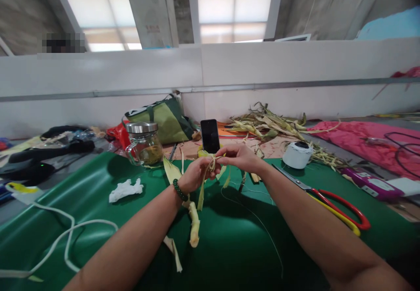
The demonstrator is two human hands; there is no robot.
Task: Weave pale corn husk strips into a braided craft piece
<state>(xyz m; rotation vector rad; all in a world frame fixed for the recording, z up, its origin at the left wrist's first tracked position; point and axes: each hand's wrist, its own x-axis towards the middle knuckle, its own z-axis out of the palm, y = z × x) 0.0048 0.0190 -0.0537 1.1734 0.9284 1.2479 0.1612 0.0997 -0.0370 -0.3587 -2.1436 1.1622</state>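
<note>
"How far along are you?"

"Left to right, then. A pale, curved plant stalk [194, 225] lies left of the upright black phone [210, 136] and nearer me, out of my grasp. Just in front of the phone, the small, pale-yellow looped bundle of husk-like strips [212, 165] is wound on itself already, so I'd call it partly shaped. What's left, I judge, is the loose material: a flat, yellow-green strip [201, 197] hangs below it, and a thin white thread [259, 219] trails over the green sheet [229, 256], right of the phone and nearer me. Whether either is fastened to the bundle, I can't tell. Farther right of the phone, the red-and-yellow-handled metal scissors [307, 188] lie untouched."

"And your hands?"

"My left hand [194, 176], slightly left of the phone, grips the bundle from below with curled fingers. My right hand [243, 159], right of the phone, pinches its upper edge between thumb and fingertips."

"How does the bundle look?"

"Its left side is partly hidden by my fingers. In the middle, narrow strands cross in a tight loop, knot-like and matte. Its right side meets my pinch; finer detail is too small to tell."
</note>
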